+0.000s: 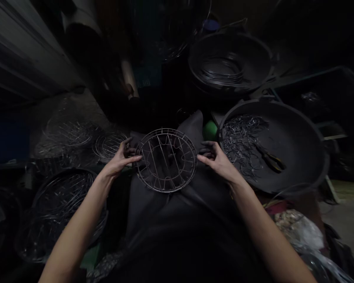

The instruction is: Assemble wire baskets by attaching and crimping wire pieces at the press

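Observation:
A round wire rack (165,161) with parallel bars across its middle and small bent wire loops inside its rim is held over the dark cloth (162,232) on my lap. My left hand (124,155) grips its left rim, thumb on top and darkened fingers curled at the edge. At the opposite rim, my right hand (214,156) holds it with the thumb tip against the wire and the fingers bent behind. Close to the right hand, a wide dark basin (295,145) contains many small bent wire pieces (242,137) and pliers (270,157).
Behind that basin stands another basin (230,41) with coiled wire (222,68). More round wire racks (110,145) lie to the left, above a container of wire parts (67,192). Something green (210,130) sits beside the right basin. Plastic bags (301,228) are at lower right.

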Action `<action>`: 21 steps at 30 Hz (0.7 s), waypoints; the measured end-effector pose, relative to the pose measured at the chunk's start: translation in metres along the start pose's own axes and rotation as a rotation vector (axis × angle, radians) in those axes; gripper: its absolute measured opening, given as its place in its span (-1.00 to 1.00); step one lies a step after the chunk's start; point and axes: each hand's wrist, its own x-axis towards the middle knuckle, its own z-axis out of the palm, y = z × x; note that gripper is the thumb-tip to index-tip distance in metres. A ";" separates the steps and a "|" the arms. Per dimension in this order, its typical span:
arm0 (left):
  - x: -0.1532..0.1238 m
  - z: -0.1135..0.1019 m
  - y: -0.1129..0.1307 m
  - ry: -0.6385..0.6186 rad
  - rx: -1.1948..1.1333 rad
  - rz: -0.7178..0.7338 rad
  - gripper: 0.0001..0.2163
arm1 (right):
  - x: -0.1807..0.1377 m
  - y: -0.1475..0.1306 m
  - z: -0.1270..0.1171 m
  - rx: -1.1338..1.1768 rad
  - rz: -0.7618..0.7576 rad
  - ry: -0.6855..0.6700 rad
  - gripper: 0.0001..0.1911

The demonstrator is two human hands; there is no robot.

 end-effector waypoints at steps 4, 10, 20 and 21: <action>0.000 0.000 -0.001 0.006 -0.011 -0.004 -0.18 | 0.002 0.005 0.002 -0.013 0.003 -0.027 -0.23; 0.004 0.001 -0.005 0.007 -0.039 0.002 -0.15 | 0.007 0.024 0.003 -0.109 -0.049 -0.010 -0.19; 0.006 0.000 -0.014 0.015 -0.046 0.024 -0.11 | -0.002 0.033 0.006 -0.157 -0.021 0.038 -0.20; 0.005 -0.001 -0.014 0.010 -0.037 0.031 -0.10 | -0.004 0.032 0.006 -0.150 -0.016 0.034 -0.18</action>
